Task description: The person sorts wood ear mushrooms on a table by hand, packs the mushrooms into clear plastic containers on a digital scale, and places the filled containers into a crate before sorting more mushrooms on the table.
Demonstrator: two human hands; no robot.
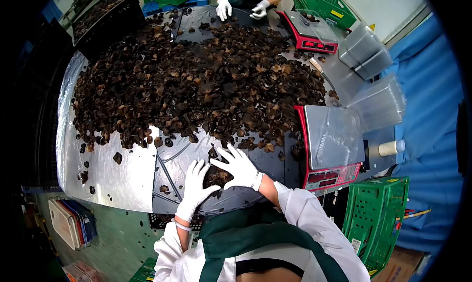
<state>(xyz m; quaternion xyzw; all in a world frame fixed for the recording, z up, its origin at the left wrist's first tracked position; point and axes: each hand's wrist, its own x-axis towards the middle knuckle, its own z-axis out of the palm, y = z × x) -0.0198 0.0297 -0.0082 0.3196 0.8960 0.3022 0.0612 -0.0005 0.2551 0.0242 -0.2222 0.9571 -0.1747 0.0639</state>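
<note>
Both of my hands wear white gloves and rest near the table's front edge. My left hand (197, 186) is open, its fingers spread and pointing up the table. My right hand (237, 169) is also open, fingers spread toward the upper left. Between the two lies a small cluster of dark brown fungus pieces (215, 176), partly covered by the hands. Beyond them, a large heap of the same dark fungus (196, 80) spreads across the table (118, 176).
A red scale (334, 139) stands at the right, another red scale (309, 31) farther back. Clear plastic boxes (376, 102) are beside them. Across the table are a co-worker's gloved hands (241, 9). A black crate (105, 23) sits back left, a green crate (376, 223) lower right.
</note>
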